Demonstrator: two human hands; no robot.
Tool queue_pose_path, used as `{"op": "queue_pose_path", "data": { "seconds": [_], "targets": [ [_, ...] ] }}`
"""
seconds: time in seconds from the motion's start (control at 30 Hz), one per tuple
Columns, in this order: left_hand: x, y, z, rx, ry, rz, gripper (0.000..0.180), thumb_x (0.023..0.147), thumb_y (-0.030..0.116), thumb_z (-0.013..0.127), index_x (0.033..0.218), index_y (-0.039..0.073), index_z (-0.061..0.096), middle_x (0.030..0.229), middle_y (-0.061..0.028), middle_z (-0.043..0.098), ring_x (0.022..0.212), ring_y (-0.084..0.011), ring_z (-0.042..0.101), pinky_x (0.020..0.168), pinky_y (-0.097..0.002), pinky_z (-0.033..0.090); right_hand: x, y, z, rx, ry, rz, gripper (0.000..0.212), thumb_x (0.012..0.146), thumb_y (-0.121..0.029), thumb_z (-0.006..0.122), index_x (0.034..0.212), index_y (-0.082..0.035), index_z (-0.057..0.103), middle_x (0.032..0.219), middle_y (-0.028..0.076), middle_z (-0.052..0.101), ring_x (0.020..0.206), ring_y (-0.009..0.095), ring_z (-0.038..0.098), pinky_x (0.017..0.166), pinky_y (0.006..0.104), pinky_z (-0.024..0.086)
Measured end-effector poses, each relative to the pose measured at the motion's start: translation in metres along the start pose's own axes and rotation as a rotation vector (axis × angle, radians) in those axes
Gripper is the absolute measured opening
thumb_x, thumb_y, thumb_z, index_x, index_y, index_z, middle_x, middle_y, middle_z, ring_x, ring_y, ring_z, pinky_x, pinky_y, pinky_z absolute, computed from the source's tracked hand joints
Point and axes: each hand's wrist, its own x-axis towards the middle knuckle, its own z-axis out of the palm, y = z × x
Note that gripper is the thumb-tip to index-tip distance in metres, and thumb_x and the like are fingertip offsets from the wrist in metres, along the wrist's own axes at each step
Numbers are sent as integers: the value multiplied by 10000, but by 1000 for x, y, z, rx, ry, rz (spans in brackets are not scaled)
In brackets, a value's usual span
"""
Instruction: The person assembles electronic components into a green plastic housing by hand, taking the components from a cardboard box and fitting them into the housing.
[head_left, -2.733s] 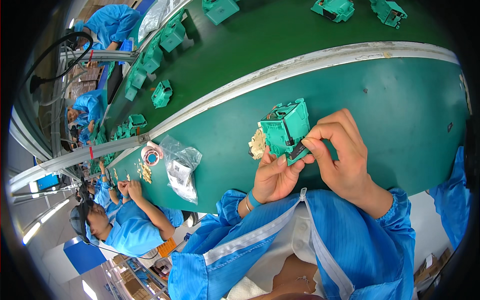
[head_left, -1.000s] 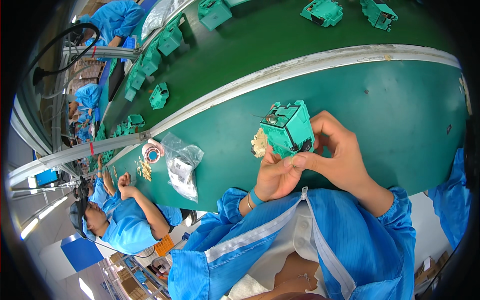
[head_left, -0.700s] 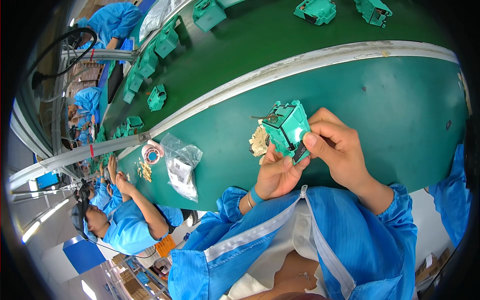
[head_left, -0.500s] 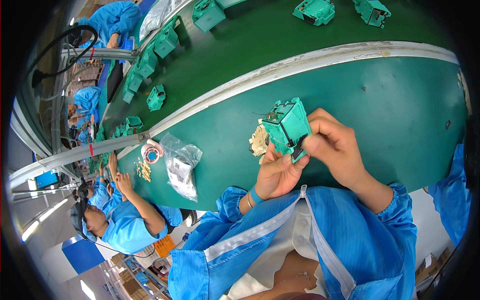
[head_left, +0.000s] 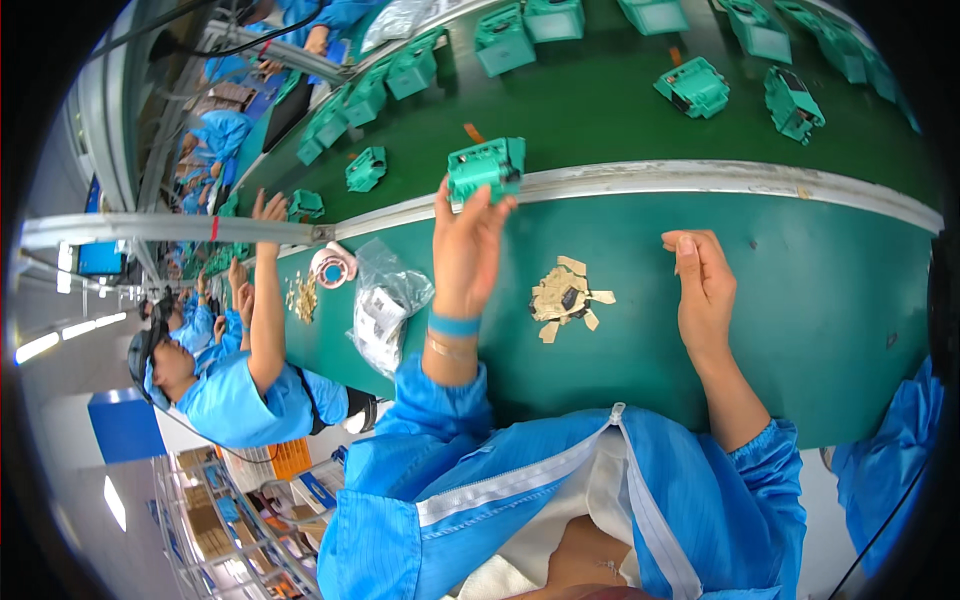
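My left hand (head_left: 468, 245) is raised over the pale rail, gripping a green plastic housing (head_left: 487, 168) from below and near its side. An orange tab shows above the housing. My right hand (head_left: 704, 290) hovers apart over the green work mat, fingers curled in and thumb against them, with nothing visible in it. Between my two arms lies a small heap of beige torn scraps (head_left: 550, 296) with a black piece on top.
A pale rail (head_left: 640, 180) divides the mat (head_left: 800, 300) from a dark green belt (head_left: 600, 120) bearing several green housings (head_left: 693, 88). At left are a clear plastic bag (head_left: 385, 310), a tape roll (head_left: 332, 268) and more scraps (head_left: 300, 298). A co-worker (head_left: 235, 385) sits at left, arm raised.
My left hand has carried the housing forward and left to the rail. My right hand has let go of it and moved apart, uncovering the scraps. The view has shifted.
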Motion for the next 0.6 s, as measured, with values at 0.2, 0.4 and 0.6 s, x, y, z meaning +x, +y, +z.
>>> {"op": "queue_pose_path", "data": {
  "seconds": [0.2,0.4,0.6],
  "targets": [
    [81,-23,-45,99,197,89,558,842,-26,572,1309,-1,269,1090,-162,524,871,-251,596,796,-348,523,0,3,1,-148,-66,-44,224,927,-170,520,871,29,607,792,71,551,644,126,476,581,250,390],
    [73,-32,-42,461,324,185,708,837,98,652,1372,-37,209,1119,-153,525,831,-238,627,755,-313,522,2,6,-1,-188,-82,-17,190,909,-144,541,840,23,599,746,60,536,610,116,448,552,248,367],
    [-17,-25,-37,1117,100,492,257,792,147,700,994,19,608,1026,-85,587,783,-159,591,678,-270,468,5,0,4,-190,-150,41,113,857,-114,598,824,-7,615,740,44,542,603,119,455,536,245,369]
  ]
}}
